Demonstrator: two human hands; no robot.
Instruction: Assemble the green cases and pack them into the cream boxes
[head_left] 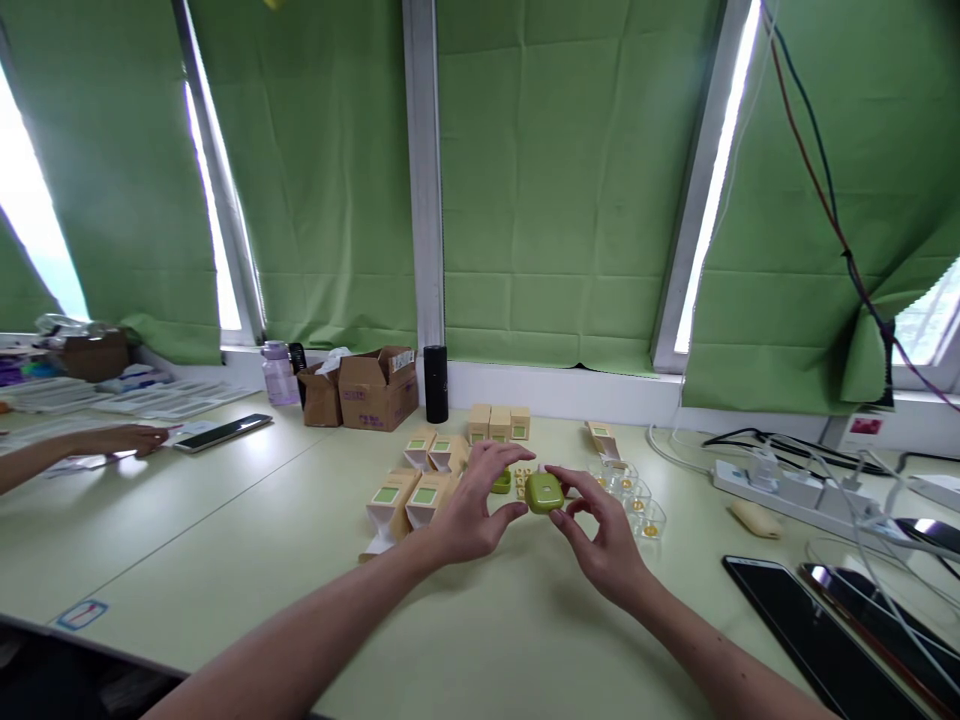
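Note:
Between thumb and fingers of my right hand (pixel 600 535) is a small green case (pixel 544 492) with rounded corners, held above the table. My left hand (pixel 480 510) is just left of it, thumb and fingers spread apart and nothing visible between them. Behind my left fingers lies another green piece (pixel 501 481), partly hidden, with a group of small yellowish pieces (pixel 520 482) beside it. Several clear cups with yellow centres (pixel 637 497) stand beyond my right hand. Left of my left hand are open cardboard boxes (pixel 391 503) with green labels.
Closed small boxes (pixel 499 424) stand at the back, near a black cylinder (pixel 435 384) and a brown carton (pixel 377 390). At right lie a power strip (pixel 810 505), cables and a dark tablet (pixel 817 630). Another person's hand (pixel 124 440) reaches in at left near a phone (pixel 223 433).

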